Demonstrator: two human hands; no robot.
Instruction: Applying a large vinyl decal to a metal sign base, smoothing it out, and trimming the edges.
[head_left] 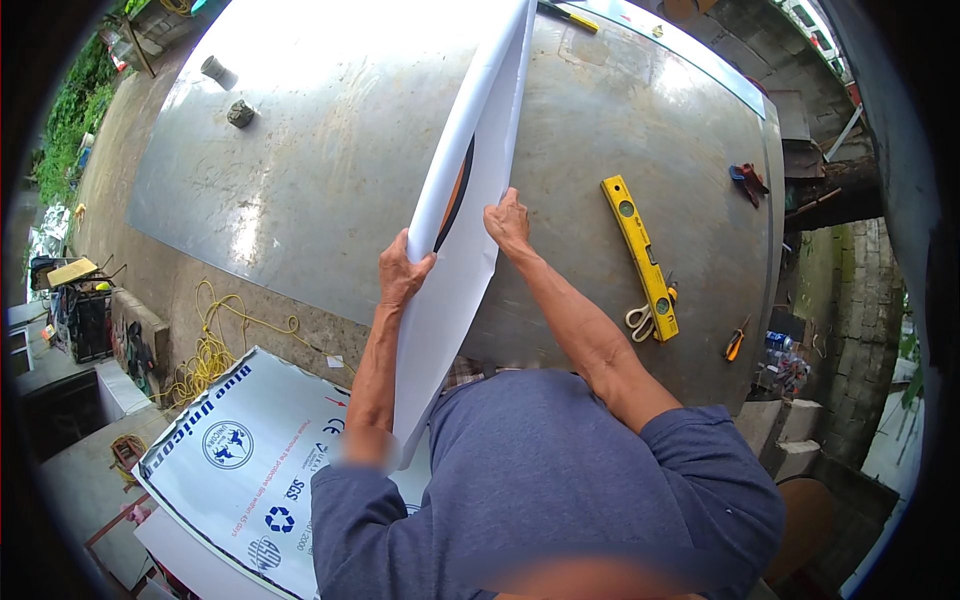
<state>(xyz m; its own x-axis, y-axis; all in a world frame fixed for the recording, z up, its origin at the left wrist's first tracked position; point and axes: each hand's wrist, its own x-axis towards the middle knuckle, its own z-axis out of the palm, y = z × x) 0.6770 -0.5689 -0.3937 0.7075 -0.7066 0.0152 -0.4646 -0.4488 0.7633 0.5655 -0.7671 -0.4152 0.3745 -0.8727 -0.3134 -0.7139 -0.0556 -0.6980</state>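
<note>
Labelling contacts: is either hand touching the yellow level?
No, the left hand and right hand hold the white sheet, while the yellow level lies apart from them.

Around the frame's centre, our left fingers (pixel 404 257) and right fingers (pixel 505 211) gripped a curled white sheet (pixel 476 225) over the metal desk (pixel 330 180); our yellow level (pixel 631 238) lay right of centre.

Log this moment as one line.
left hand: gripping folded white sheet | right hand: gripping sheet's right edge | on metal table: yellow spirit level, orange-handled tool
</note>
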